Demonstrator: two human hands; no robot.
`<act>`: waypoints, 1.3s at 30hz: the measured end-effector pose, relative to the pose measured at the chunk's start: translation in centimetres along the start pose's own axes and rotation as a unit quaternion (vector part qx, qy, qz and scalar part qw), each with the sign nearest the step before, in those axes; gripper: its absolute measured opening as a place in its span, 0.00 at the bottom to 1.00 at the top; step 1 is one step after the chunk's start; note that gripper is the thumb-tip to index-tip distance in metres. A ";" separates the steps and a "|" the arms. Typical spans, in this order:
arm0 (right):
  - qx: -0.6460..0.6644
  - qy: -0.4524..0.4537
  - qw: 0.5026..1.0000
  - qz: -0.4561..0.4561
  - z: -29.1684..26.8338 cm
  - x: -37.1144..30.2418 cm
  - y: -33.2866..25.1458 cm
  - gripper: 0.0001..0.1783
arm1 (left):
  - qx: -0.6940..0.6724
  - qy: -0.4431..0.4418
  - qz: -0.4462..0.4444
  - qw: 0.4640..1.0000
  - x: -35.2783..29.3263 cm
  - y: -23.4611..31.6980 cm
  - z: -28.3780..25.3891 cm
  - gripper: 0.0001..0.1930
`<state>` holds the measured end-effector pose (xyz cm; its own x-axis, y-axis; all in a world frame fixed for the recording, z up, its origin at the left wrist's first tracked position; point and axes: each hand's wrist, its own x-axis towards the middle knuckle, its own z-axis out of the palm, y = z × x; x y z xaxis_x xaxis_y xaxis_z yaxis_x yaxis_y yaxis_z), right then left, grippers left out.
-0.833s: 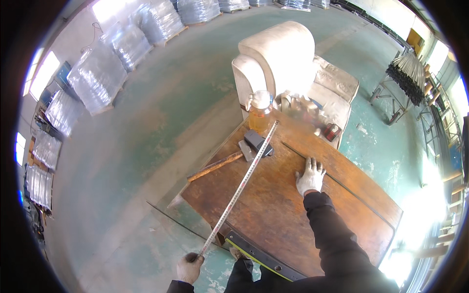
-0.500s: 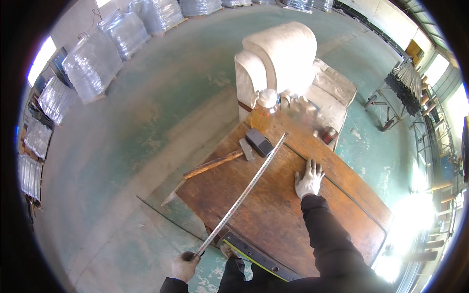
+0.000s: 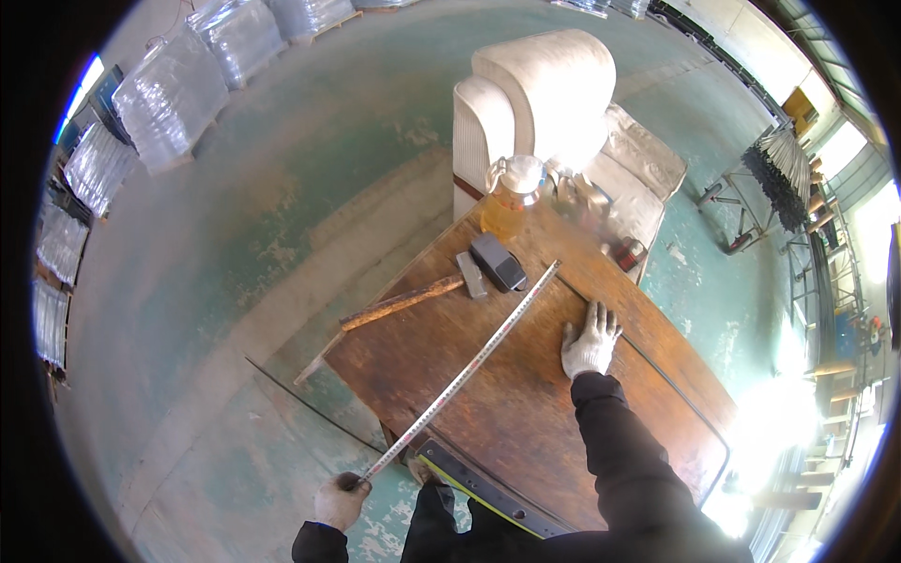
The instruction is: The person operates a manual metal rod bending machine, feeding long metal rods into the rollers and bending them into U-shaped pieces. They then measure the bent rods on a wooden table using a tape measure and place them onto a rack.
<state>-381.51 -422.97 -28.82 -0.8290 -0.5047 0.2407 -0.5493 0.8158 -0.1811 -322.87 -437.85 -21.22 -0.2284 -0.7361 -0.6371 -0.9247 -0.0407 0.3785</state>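
Two gloved hands work at one brown wooden table point(image 3: 507, 403), seen from above. The left hand point(image 3: 339, 499), at lower left, is beyond the table's near edge, over the floor; its fingers are clamped on the near end of one tape measure point(image 3: 460, 375). The strip's long axis runs diagonally, from that hand up and to the right across the tabletop, its free end pointing toward the table's far side. Whether the strip lies flat all along cannot be told.

The right hand point(image 3: 591, 340) rests palm down on the tabletop, fingers apart and thumb out to the left. It lies across one thin dark rod point(image 3: 671, 375), which slants from near the strip's free end down to the right, then bends back toward the near edge.

Left of the strip lie one hammer point(image 3: 404, 305), its wooden handle reaching the table's left edge, and one dark gray box point(image 3: 497, 263) just beside its head. One jug point(image 3: 510, 202) of amber liquid stands at the far corner. One dark bar point(image 3: 474, 483) with a yellow-green edge lies along the near edge. Beyond the table stands one cream armchair point(image 3: 544, 94), with blurred clutter on its seat.
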 end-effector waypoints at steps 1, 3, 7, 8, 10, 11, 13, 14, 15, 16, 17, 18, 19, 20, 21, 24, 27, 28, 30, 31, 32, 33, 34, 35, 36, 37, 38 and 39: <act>-0.001 -0.001 1.000 0.001 -0.1 0.0 0.0 0.48 | 0.007 0.001 0.004 1.000 0.3 -0.8 0.3 0.20; -0.003 -0.004 1.000 0.003 -0.3 0.0 -0.2 0.48 | 0.021 0.003 0.012 1.000 0.7 -1.8 0.7 0.20; -0.007 -0.012 1.000 0.004 -0.5 0.1 -0.7 0.48 | 0.024 -0.012 -0.004 1.000 0.5 -2.5 0.5 0.22; -0.012 -0.014 1.000 0.007 -0.4 0.1 -0.7 0.48 | 0.019 -0.009 -0.008 1.000 0.5 -2.5 0.6 0.23; -0.021 -0.011 1.000 0.003 -0.3 0.0 -1.2 0.47 | 0.043 -0.026 -0.006 0.999 0.2 -2.2 0.0 0.24; -0.025 -0.005 1.000 -0.003 -0.3 0.0 -1.0 0.47 | 0.073 -0.048 0.002 0.996 0.5 -1.7 -0.4 0.25; -0.024 0.021 0.999 -0.012 0.3 0.0 -0.3 0.45 | 0.057 -0.047 0.001 0.997 0.9 -0.9 -0.8 0.24; -0.031 0.020 0.999 -0.015 0.7 -0.1 -0.1 0.45 | 0.009 -0.025 -0.002 1.000 0.6 -0.5 -1.1 0.25; -0.038 0.021 0.999 -0.018 1.0 0.0 0.1 0.45 | 0.008 -0.025 -0.008 1.000 0.8 -0.7 -1.1 0.26; -0.045 0.022 0.999 -0.019 1.3 0.0 0.3 0.45 | 0.004 -0.034 -0.018 0.999 0.8 -0.4 -1.5 0.26; -0.052 0.023 0.998 -0.020 1.6 0.0 0.5 0.45 | -0.001 -0.044 -0.027 0.999 0.8 0.1 -1.7 0.27; -0.056 0.024 0.998 -0.024 1.7 0.0 0.4 0.44 | 0.000 -0.045 -0.032 0.998 0.8 0.2 -1.8 0.26; -0.055 0.022 0.998 -0.026 1.8 0.0 0.3 0.44 | 0.001 -0.046 -0.036 0.998 0.7 0.2 -1.9 0.26; -0.056 0.021 0.998 -0.027 1.9 0.0 0.3 0.44 | 0.002 -0.048 -0.037 0.998 0.8 0.4 -1.9 0.25; -0.056 0.021 0.998 -0.027 1.9 0.1 0.4 0.44 | 0.004 -0.048 -0.036 0.998 0.7 0.5 -2.0 0.26; -0.063 0.016 0.998 -0.026 2.0 0.0 0.5 0.44 | 0.010 -0.049 -0.028 0.998 0.4 0.7 -2.1 0.26; -0.065 0.014 0.997 -0.028 1.9 -0.1 0.3 0.43 | 0.005 -0.054 -0.031 0.998 0.6 0.3 -2.0 0.26; -0.066 0.014 0.997 -0.028 1.9 -0.1 0.4 0.43 | 0.005 -0.053 -0.029 0.998 0.6 0.3 -1.9 0.26; -0.068 0.014 0.997 -0.029 2.0 0.0 0.5 0.43 | 0.007 -0.052 -0.023 0.998 0.7 0.2 -2.0 0.26; -0.068 0.014 0.997 -0.030 2.0 0.0 0.6 0.43 | 0.007 -0.050 -0.021 0.999 0.7 0.3 -2.0 0.26; -0.069 0.014 0.997 -0.030 2.0 0.0 0.6 0.43 | 0.007 -0.048 -0.019 0.999 0.7 0.3 -2.0 0.26; -0.068 0.013 0.997 -0.030 2.0 0.0 0.6 0.43 | 0.006 -0.044 -0.017 0.999 0.7 0.4 -2.0 0.26; -0.067 0.012 0.997 -0.030 2.0 0.0 0.6 0.43 | 0.005 -0.046 -0.019 0.999 0.7 0.2 -1.9 0.26; -0.066 0.012 0.997 -0.030 2.0 0.0 0.6 0.43 | 0.003 -0.048 -0.021 0.999 0.8 0.0 -1.8 0.26; -0.066 0.012 0.997 -0.030 2.1 0.1 0.7 0.43 | 0.002 -0.050 -0.023 0.999 0.8 -0.1 -1.8 0.26; -0.066 0.011 0.997 -0.029 2.1 0.1 0.7 0.43 | 0.001 -0.049 -0.023 0.999 0.9 -0.1 -1.7 0.26; -0.065 0.011 0.997 -0.028 2.2 0.1 0.7 0.43 | 0.000 -0.048 -0.024 0.999 0.9 -0.2 -1.7 0.26; -0.066 0.011 0.997 -0.029 2.2 0.1 0.7 0.43 | -0.002 -0.048 -0.024 0.999 0.9 -0.2 -1.7 0.26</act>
<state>-382.21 -423.04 -30.99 -0.7924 -0.5473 0.2693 -0.5771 0.8157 -0.0402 -322.41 -439.70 -20.70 -0.2116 -0.6653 -0.7160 -0.9345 -0.0769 0.3475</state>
